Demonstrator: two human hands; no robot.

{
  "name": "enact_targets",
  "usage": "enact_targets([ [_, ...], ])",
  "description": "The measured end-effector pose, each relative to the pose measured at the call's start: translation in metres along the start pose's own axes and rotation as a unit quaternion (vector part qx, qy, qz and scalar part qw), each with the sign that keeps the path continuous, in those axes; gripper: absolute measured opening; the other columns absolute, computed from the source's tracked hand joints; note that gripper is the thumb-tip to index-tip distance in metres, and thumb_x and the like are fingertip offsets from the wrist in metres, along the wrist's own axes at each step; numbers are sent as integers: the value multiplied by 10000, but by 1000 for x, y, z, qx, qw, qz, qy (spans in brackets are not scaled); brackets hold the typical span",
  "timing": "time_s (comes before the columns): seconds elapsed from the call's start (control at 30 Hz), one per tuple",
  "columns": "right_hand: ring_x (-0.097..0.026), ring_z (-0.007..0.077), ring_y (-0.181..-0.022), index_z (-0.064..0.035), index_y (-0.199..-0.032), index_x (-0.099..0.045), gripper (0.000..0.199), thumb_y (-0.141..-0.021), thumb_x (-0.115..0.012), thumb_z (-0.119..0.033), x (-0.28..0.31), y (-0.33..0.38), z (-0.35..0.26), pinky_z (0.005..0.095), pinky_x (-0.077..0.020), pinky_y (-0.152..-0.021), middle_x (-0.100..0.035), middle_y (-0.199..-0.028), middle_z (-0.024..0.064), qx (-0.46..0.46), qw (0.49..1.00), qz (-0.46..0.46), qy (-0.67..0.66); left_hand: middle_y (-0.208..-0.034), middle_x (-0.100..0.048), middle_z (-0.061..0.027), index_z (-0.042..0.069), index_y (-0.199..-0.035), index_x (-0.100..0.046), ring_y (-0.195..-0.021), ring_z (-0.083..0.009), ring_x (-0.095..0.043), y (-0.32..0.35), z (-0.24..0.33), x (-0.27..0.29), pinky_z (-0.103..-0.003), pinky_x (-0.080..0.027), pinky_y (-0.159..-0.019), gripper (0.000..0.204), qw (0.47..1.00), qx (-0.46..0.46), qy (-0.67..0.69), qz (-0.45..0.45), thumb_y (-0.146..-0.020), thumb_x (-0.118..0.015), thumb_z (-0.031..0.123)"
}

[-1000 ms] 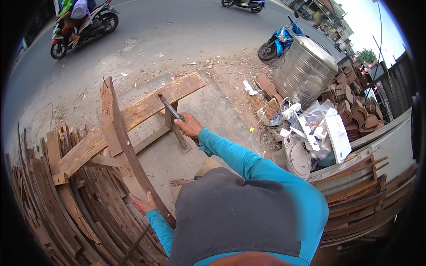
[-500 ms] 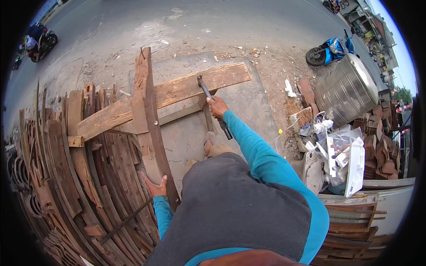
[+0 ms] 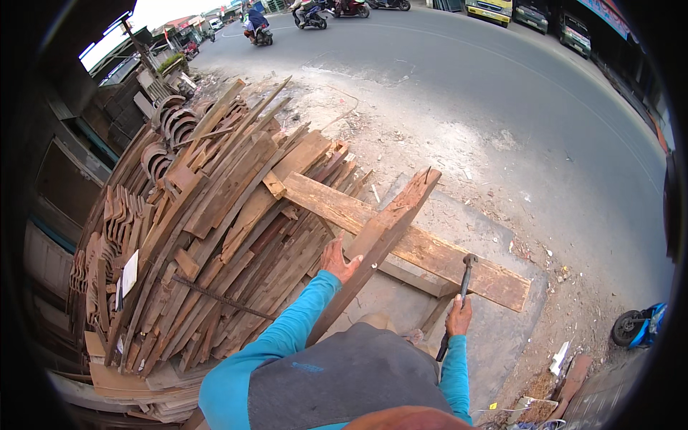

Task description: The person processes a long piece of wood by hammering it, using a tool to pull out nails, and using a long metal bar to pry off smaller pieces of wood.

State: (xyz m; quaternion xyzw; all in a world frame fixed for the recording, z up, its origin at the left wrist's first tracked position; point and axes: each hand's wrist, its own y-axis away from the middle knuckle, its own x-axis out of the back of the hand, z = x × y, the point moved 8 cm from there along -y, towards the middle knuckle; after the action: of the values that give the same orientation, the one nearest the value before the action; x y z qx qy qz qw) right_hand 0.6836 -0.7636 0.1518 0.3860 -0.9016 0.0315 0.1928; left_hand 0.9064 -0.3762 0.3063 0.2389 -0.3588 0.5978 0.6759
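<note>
My right hand [image 3: 459,316] is wrapped round the dark handle of a hammer [image 3: 467,272], whose head is over the right part of a worn, light-brown plank [image 3: 499,284]. A thick reddish-brown beam [image 3: 393,221] lies across this plank, its near end running down beside my body. A small nail or pale stub shows on the beam's side. My left hand [image 3: 341,261] is at the beam's left side with fingers spread and thumb toward the wood; whether it presses on the beam is hard to tell. Under the plank, part of a wooden support [image 3: 419,278] shows.
A big heap of old boards [image 3: 236,236] fills the left, with curved roof tiles [image 3: 168,122] behind and a rusty rod [image 3: 223,297] on it. Motorbikes [image 3: 310,17] are on the road [image 3: 430,64]. A blue motorbike [image 3: 638,326] and a metal drum [image 3: 609,394] stand right.
The view has swung left, bringing more of the heap and road into sight. My left hand has moved farther up along the beam. The hammer stays in my right hand.
</note>
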Motion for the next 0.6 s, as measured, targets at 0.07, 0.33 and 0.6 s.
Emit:
enact_targets([
  [0.07,-585,284,-633,31,-1092,-593,523,-999,-518,-478,-8,14,-8,434,-466,-607,-545,-683,144,-164,981,-101,-15,-1416,-442,-256,46,-1515,-303,-1343,-412,-395,-13,6,-10,-488,-326,-1128,950,999,12,-40,0,-774,-784,394],
  [0.33,-504,172,-434,-64,-1003,-487,447,-995,-504,-511,-18,-14,109,337,-423,-385,-488,-588,57,-58,992,-58,96,-1504,-334,-242,96,-1525,-278,-1425,-426,-266,-76,38,-41,-546,-232,-1181,1089,992,64,-89,-67,-701,-782,601],
  [0.6,-558,183,-526,-23,-927,-579,476,-968,-556,-497,8,10,13,345,-456,-488,-552,-641,64,-96,984,-115,100,-1547,-308,-260,106,-1576,-147,-1440,-417,-299,-69,-4,-87,-473,-267,-1186,1136,978,146,-12,-147,-741,-786,536],
])
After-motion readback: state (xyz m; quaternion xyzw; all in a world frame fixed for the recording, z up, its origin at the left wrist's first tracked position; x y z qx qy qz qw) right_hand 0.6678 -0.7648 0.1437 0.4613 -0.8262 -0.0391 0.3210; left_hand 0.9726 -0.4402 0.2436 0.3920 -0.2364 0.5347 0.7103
